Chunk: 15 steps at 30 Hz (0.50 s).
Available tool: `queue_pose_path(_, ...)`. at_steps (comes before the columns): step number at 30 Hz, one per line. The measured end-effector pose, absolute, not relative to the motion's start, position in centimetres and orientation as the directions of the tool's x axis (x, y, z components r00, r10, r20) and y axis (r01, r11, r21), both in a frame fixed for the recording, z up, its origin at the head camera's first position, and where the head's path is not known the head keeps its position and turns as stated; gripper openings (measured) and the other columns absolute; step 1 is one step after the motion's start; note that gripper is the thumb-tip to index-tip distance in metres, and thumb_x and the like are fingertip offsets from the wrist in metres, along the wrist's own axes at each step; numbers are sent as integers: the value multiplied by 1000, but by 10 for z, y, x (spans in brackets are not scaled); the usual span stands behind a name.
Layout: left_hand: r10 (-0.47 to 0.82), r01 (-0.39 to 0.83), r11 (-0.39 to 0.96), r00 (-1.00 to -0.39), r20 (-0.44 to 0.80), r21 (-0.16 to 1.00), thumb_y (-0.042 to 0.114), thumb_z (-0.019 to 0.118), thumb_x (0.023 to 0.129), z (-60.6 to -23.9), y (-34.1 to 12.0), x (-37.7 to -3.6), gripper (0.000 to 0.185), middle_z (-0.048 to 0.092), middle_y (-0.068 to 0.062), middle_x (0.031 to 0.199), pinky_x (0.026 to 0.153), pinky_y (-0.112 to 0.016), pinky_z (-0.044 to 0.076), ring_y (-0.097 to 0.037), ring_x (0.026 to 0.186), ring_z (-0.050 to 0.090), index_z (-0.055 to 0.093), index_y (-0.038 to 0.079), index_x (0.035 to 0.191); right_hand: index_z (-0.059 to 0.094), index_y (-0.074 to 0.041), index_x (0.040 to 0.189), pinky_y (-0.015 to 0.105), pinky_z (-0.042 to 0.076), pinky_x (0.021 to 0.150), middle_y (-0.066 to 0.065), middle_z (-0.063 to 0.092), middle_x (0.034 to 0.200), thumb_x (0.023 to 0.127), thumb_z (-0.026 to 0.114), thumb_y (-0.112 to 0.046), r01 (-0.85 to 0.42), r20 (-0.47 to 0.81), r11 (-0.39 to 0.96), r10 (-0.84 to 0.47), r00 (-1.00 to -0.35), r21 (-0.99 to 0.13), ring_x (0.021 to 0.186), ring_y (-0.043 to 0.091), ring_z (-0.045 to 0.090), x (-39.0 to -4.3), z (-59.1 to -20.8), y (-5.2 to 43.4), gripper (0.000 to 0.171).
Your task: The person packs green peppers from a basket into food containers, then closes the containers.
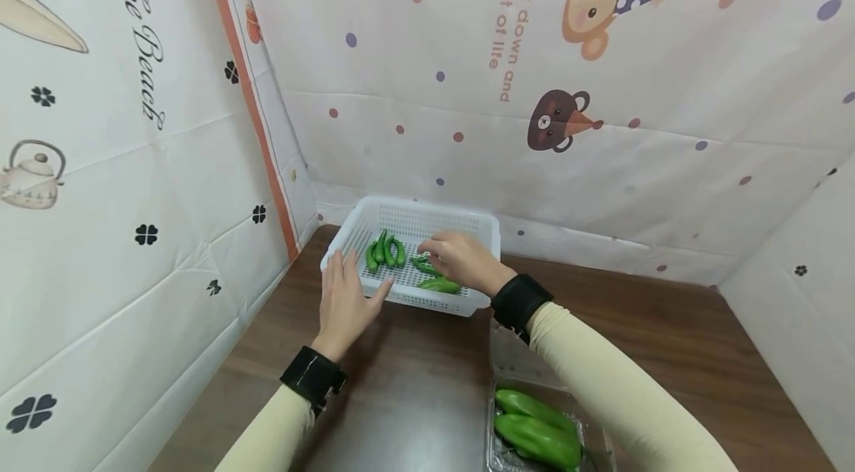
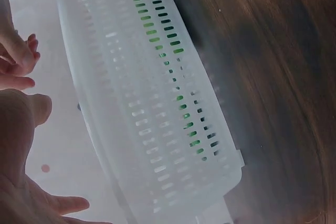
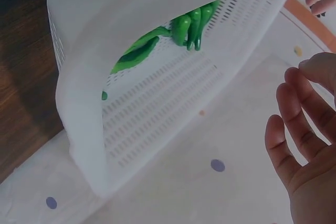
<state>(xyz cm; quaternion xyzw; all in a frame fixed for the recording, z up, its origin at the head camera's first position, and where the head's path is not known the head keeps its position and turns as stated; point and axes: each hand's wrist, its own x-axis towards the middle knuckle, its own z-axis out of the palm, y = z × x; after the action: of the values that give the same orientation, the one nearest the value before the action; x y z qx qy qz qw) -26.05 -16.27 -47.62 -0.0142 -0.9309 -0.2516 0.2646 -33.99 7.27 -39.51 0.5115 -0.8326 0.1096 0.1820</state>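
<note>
Nearest: clear plastic box (image 1: pixel 490 435) on the table (image 1: pixel 401 383), large green peppers (image 1: pixel 534 436) inside, partly beneath the right sleeve (image 1: pixel 621 383).

Next out: left hand (image 1: pixel 345 305), fingers and thumb spread, at the basket's near-left corner (contact with the rim: cannot tell). Right hand (image 1: pixel 461 260) above the basket's right part, fingers loosely curved, thumb close to the index tip; nothing seen between them.

Beyond: white basket (image 1: pixel 430 211). Four small peppers (image 1: pixel 380 249) stand grouped at left; a dark green pepper (image 1: pixel 422 265) and a lighter one (image 1: pixel 437 284) lie at right, below the right hand.

Judgement: step in hand looks like setting out peppers in the basket. A next move would probably call for a thumb-and-finger pinch, lowered from above or raised over the near rim.

Edges: the basket's walls limit sideways reach; the printed cloth (image 1: pixel 427 49) stands close behind its far rim. Open room lies on the table between left forearm and box, and right of the basket.
</note>
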Motion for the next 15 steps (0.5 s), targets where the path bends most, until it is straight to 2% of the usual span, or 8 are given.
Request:
queue_pose_path(5,-114,138,867,-880,461,478,50,74,91,-477,-165,-269,93,31,-41,154,119,-66,22,-57,146,26,37,-12,150,75,-6,117,30,57,74,8,72,100,96,69,-5,-887,380,462,-820,-427,1,85,18,68,-349,-395,66,22)
queue_pose_path(10,-116,122,866,-895,432,485,49,74,92,-478,-167,-275,94,28,-42,155,120,-66,21,-57,147,24,35,-11,152,72,-10,126,32,56,74,7,69,106,95,72,-7,-871,317,491,-828,-463,11,88,18,66,-357,-398,60,31)
queue_pose_path(15,-111,108,878,-902,418,466,50,74,92,-479,-170,-278,92,29,-43,154,121,-65,18,-57,146,24,37,-11,151,69,-12,131,32,56,71,8,68,112,93,74,-6,-870,279,493,-837,-471,9,90,19,66,-364,-401,53,38)
